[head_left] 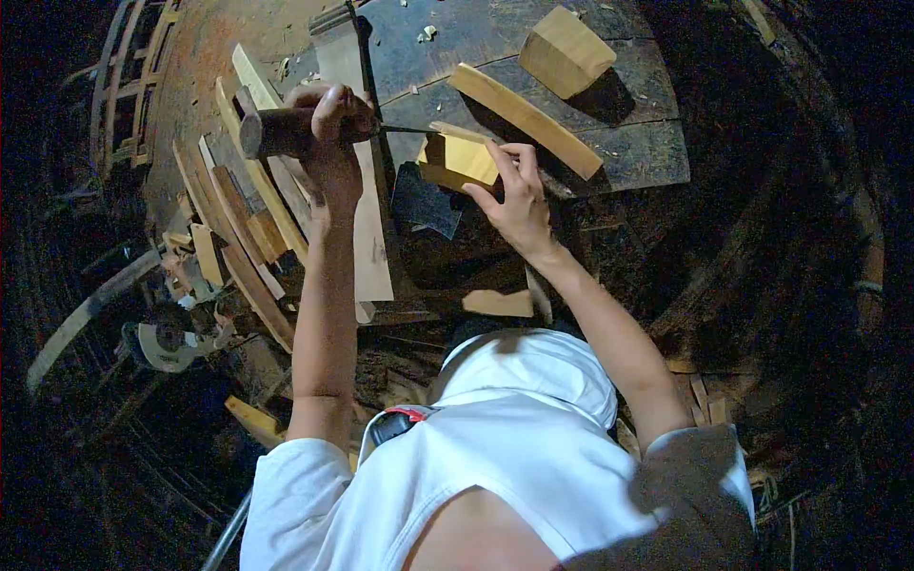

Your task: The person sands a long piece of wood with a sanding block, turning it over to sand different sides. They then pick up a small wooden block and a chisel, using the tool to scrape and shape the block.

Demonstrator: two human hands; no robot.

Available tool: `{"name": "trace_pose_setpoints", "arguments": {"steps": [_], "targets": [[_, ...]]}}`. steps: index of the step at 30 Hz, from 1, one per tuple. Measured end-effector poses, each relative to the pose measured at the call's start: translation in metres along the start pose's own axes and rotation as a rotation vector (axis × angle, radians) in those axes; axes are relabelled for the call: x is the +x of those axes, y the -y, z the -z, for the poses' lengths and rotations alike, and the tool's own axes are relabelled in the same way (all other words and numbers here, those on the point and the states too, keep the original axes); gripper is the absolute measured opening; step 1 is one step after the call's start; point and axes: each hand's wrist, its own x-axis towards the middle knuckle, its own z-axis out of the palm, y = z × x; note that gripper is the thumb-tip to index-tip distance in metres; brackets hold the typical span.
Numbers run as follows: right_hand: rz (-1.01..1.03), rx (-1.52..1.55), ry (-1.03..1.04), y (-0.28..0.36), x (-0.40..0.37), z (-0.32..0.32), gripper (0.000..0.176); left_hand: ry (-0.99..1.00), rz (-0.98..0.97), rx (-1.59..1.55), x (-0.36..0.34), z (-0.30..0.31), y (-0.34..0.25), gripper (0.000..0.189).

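Note:
My left hand (pixel 338 119) is closed around a chisel with a thick round wooden handle (pixel 276 133). Its thin dark blade points right, and the tip overlaps the top edge of a small pale wooden block (pixel 459 160). From the right, my right hand (pixel 522 195) grips this block, thumb on the near side and fingertips along the far edge. Under the block's near left corner lies a dark flat piece (pixel 426 202). Just beyond my right hand, a curved wooden strip (pixel 528 122) rests on the dark workbench (pixel 647 152).
A larger wooden block (pixel 566 52) sits at the back right of the bench. A long pale board (pixel 367 209) runs beneath my left forearm, with several wood strips (pixel 224 205) left of it. An angle grinder (pixel 167 343) lies at lower left. A wood offcut (pixel 498 304) is near my body.

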Motion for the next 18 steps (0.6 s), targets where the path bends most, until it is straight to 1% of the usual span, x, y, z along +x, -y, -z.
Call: {"name": "trace_pose_setpoints", "arguments": {"steps": [1,5,7,9,10,11,15,18], "targets": [[-0.002,0.014,-0.001,0.000,0.000,0.000,0.062,0.034,-0.006,0.022,0.001,0.002,0.002,0.009],[-0.006,0.033,-0.008,0.001,-0.001,-0.002,0.062,0.020,-0.015,-0.003,-0.001,-0.005,0.001,0.012],[0.004,0.024,-0.012,0.000,-0.002,-0.002,0.061,-0.095,-0.028,-0.082,0.002,-0.012,-0.003,0.017],[0.016,0.017,-0.015,-0.001,-0.001,-0.003,0.061,-0.118,-0.029,-0.052,0.003,-0.012,-0.001,0.018],[0.045,0.019,-0.027,-0.002,-0.001,-0.004,0.064,-0.138,-0.030,-0.024,0.004,-0.011,-0.001,0.018],[0.073,0.021,-0.040,-0.002,-0.001,-0.004,0.066,-0.140,-0.030,-0.023,0.004,-0.013,-0.001,0.018],[0.079,0.020,-0.024,0.001,-0.001,-0.002,0.064,-0.125,-0.039,0.012,0.006,-0.023,-0.007,0.017],[0.043,0.003,0.013,-0.001,-0.001,-0.002,0.064,-0.116,-0.045,-0.009,0.007,-0.032,-0.007,0.013]]}}
